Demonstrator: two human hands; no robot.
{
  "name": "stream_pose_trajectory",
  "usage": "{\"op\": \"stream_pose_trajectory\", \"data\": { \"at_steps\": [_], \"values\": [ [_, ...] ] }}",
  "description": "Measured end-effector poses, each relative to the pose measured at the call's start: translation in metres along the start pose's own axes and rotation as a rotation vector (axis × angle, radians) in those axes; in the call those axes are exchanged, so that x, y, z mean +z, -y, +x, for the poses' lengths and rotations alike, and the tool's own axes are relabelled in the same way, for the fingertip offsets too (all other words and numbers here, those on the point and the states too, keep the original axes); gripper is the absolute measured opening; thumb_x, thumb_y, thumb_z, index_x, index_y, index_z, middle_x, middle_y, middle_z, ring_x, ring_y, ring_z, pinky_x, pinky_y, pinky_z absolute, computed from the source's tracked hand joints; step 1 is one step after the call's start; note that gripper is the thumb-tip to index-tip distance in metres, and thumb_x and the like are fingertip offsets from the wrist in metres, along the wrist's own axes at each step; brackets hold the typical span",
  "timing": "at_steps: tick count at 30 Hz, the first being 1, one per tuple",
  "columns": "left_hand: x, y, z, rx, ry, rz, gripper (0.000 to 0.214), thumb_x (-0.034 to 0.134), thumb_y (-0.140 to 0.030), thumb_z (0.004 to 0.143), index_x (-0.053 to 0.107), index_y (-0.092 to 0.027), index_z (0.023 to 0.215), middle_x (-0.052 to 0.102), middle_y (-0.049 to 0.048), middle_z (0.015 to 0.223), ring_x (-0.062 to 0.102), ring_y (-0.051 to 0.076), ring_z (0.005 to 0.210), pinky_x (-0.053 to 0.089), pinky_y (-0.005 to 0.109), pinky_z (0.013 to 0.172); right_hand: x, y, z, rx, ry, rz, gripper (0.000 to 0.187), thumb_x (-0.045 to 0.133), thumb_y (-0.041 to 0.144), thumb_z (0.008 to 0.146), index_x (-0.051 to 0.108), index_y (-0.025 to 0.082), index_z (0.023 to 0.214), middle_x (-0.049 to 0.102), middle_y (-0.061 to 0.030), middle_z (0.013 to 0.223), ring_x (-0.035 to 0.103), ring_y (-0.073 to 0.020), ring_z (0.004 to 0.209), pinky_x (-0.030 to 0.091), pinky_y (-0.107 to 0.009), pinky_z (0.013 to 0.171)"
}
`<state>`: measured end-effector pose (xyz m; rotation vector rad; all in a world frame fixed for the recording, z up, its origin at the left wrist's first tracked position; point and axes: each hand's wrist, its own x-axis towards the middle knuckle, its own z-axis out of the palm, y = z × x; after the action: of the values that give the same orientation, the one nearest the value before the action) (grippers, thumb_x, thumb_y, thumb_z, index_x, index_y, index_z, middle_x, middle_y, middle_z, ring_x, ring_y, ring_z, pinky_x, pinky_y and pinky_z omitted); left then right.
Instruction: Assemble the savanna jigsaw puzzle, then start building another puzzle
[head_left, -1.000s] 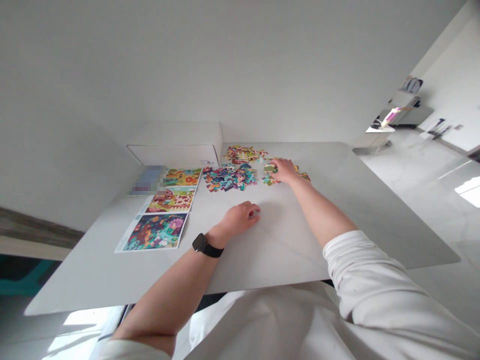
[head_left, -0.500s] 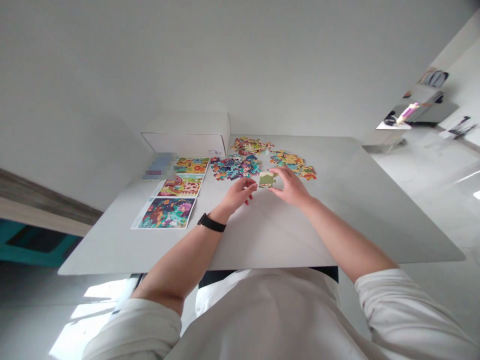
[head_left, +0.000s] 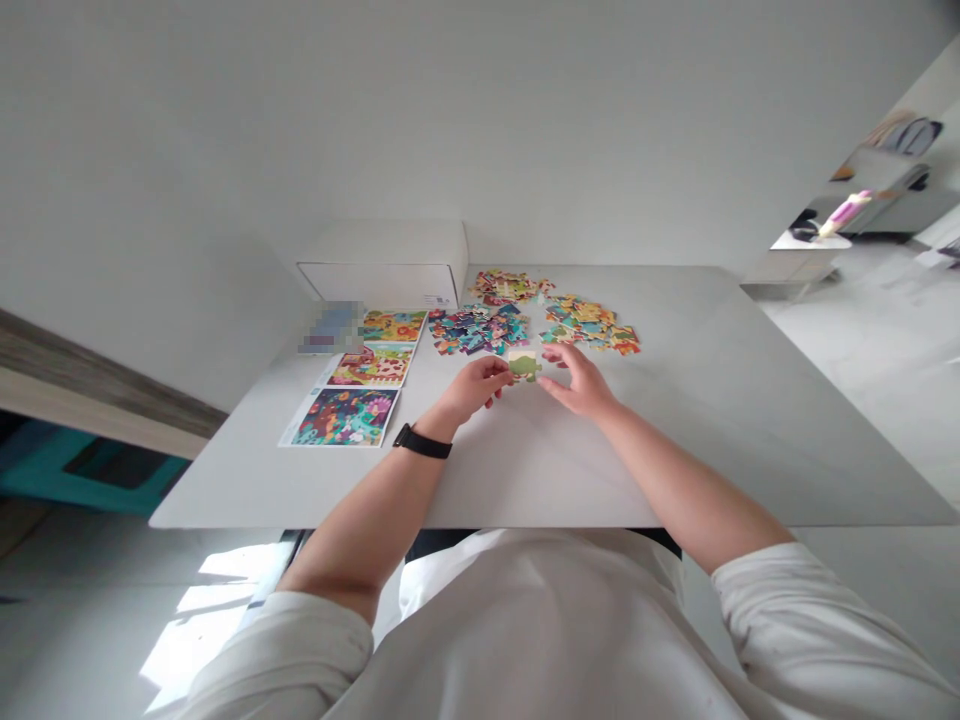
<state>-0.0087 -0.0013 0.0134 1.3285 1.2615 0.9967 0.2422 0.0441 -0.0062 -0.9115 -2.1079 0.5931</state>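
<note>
A green and cream puzzle piece (head_left: 524, 364) is pinched at its left edge by my left hand (head_left: 477, 387), which wears a black watch. Just to the right of the piece is my right hand (head_left: 577, 381), its thumb and fingers spread apart with nothing between them. Behind the hands lie loose puzzle pieces: a dark blue and purple pile (head_left: 480, 328), a yellow and orange pile (head_left: 589, 322) to the right, and a red and yellow pile (head_left: 507, 287) farther back.
Three printed picture sheets are on the left of the white table (head_left: 720, 420), the nearest a dark colourful sheet (head_left: 346, 417). Behind them a white box (head_left: 382, 284) stands near the wall. A blurred-out patch covers the area beside the sheets.
The puzzle piece has passed from my right hand to my left and shifted slightly left. My right fingers have come off it. The camera view has turned a little.
</note>
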Motion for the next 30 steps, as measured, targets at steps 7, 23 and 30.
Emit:
{"op": "stream_pose_trajectory", "data": {
  "at_steps": [7, 23, 30],
  "values": [
    [0.001, 0.006, 0.002, 0.018, 0.013, 0.065, 0.027, 0.080, -0.040, 0.084, 0.068, -0.019, 0.095, 0.067, 0.0001, 0.078, 0.052, 0.009, 0.054, 0.040, 0.021, 0.042, 0.010, -0.017, 0.004, 0.273, 0.021, 0.387, 0.042, 0.076, 0.062, 0.091, 0.075, 0.025, 0.112, 0.081, -0.0052, 0.095, 0.076, -0.0225, 0.085, 0.062, -0.037, 0.085],
    [0.001, 0.013, 0.004, 0.086, 0.047, 0.194, 0.032, 0.074, -0.044, 0.089, 0.073, -0.018, 0.107, 0.077, 0.0044, 0.086, 0.055, 0.011, 0.060, 0.043, 0.023, 0.053, 0.009, -0.011, 0.006, 0.382, 0.035, 0.510, 0.040, 0.088, 0.057, 0.075, 0.076, 0.024, 0.095, 0.082, -0.0051, 0.090, 0.078, -0.0237, 0.086, 0.060, -0.036, 0.081],
    [-0.005, 0.015, 0.006, 0.241, -0.095, 0.417, 0.032, 0.074, -0.039, 0.095, 0.074, -0.021, 0.122, 0.078, 0.0038, 0.096, 0.060, 0.012, 0.067, 0.050, 0.026, 0.065, 0.007, -0.014, 0.007, 0.412, -0.059, 0.491, 0.039, 0.085, 0.059, 0.076, 0.075, 0.025, 0.093, 0.081, -0.0038, 0.087, 0.075, -0.0231, 0.082, 0.059, -0.036, 0.078]
  ]
}}
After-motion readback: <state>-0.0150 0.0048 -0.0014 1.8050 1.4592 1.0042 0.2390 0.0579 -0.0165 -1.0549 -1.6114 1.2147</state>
